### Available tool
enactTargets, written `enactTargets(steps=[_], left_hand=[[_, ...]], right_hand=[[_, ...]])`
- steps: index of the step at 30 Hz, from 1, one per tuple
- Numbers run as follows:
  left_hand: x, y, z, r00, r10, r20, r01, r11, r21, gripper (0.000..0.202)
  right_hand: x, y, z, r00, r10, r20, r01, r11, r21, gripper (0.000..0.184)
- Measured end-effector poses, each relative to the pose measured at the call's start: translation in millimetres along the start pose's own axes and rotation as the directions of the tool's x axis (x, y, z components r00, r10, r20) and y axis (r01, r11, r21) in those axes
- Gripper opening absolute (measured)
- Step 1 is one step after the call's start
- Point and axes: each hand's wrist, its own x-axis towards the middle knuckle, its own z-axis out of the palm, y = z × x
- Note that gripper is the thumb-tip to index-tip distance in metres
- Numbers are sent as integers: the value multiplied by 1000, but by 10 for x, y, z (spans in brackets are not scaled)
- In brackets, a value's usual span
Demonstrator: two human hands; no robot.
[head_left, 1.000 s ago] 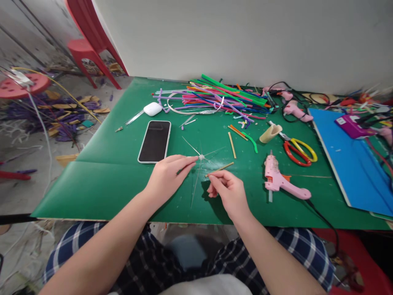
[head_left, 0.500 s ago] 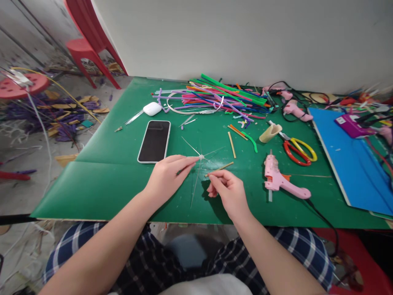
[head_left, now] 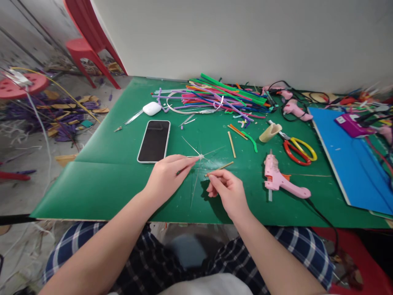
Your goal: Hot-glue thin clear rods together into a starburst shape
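Observation:
A star of thin clear rods with a whitish centre lies on the green table. My left hand is closed, palm down, its fingertips together against the star's centre and one rod. To the right, my right hand pinches a thin tan stick between thumb and forefinger, near one end. Its other fingers curl under, just above the table. A second tan stick lies beyond it, near an orange pipe-cleaner piece and a green one.
A phone and white earbud case lie left. Pipe cleaners are heaped at the back. A pink glue gun, scissors, a cream tube and a blue board are on the right.

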Motion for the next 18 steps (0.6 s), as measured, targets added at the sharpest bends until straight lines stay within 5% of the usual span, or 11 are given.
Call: enactTargets(steps=[18], left_hand=[[12,7,8,1000,7,-4,-7,1000,14,22]], right_hand=[[6,4,-9,1000,-14,10,14,1000,-10,16]])
